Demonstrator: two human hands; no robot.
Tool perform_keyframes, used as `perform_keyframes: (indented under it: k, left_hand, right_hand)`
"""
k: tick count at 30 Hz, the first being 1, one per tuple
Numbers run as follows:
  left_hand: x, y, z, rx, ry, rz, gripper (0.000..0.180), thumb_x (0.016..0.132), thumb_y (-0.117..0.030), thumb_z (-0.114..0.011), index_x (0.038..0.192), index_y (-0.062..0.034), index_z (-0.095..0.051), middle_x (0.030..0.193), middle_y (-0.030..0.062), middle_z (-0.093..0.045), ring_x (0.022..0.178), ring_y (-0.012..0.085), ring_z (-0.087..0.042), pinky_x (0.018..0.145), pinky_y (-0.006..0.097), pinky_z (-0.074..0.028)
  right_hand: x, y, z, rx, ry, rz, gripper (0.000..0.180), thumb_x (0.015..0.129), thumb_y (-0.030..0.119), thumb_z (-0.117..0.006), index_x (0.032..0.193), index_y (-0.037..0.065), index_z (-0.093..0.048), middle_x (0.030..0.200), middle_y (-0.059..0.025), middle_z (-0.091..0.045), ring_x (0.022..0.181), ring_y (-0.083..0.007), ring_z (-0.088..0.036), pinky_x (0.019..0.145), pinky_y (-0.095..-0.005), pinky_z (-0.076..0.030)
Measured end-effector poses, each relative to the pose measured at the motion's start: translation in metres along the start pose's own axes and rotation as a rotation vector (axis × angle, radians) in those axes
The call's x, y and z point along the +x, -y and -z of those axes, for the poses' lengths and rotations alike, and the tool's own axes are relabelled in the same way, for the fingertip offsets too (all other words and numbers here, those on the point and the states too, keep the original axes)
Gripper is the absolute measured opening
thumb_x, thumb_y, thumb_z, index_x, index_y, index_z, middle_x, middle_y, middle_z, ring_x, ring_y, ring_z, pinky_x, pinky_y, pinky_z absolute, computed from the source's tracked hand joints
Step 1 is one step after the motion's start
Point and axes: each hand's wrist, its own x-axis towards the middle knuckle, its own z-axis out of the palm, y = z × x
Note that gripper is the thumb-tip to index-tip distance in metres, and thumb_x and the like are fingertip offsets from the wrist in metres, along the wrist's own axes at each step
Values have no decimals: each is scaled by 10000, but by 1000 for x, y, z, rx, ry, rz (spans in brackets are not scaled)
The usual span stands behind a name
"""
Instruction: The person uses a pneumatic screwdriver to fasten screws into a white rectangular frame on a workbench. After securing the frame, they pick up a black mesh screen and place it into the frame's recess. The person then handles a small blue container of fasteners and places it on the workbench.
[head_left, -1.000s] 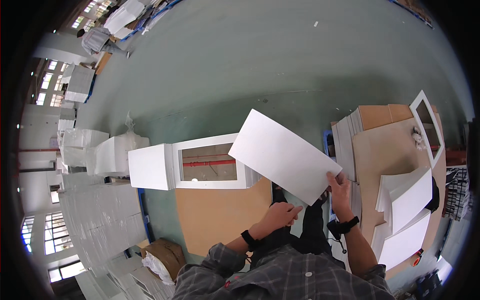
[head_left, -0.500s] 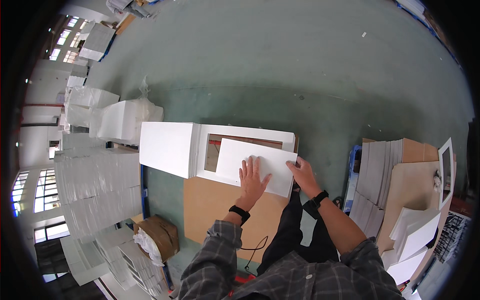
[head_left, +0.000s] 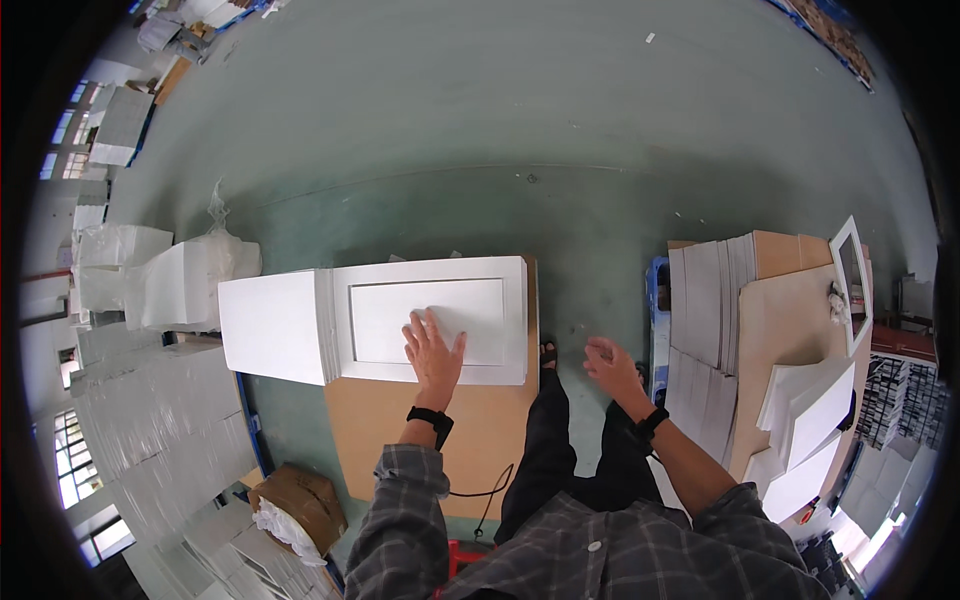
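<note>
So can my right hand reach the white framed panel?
Probably yes: your right hand seems empty, and nothing visible blocks the right end of the white framed panel; your left hand covers only part.

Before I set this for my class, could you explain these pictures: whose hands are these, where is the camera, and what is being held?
There is no machine: these are one person's bare hands, seen from a camera on their head looking down. Its fisheye lens bends straight edges. A white frame lies above a brown board, with a white panel showing inside it. White boards sit to the left. The left hand is spread on the panel; the right hand appears empty. Neither grips anything visible.
</note>
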Motion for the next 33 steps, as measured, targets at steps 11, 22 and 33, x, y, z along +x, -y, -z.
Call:
perform_keyframes:
  k: [11,22,33]
  left_hand:
    - [10,7,0,23,-3,-38,882,881,-453,-733,1571,-68,-340,1622,255,-282,1457,521,-286,1122,625,-342]
    - [-189,-349,30,-712,423,-792,308,1036,-144,-560,1281,26,-635,1154,198,-698,1085,338,-687,936,397,-538]
    - [-519,-600,-105,-355,802,-1595,622,951,-223,-646,1419,131,-438,1468,398,-397,1396,530,-380,1147,509,-383]
  right_hand:
    - [-94,-100,116,143,-187,-239,412,987,242,-646,1290,-34,-606,1078,-101,-707,876,-146,-711,742,-277,-590]
    - [-271,-101,245,161,-623,88,257,1013,173,-612,1202,7,-666,925,-119,-734,852,-182,-715,736,-321,-561]
    - [-484,-344,394,-89,-1564,-446,649,930,226,-708,1417,-125,-465,1387,-340,-533,1306,-442,-521,1105,-471,-430]
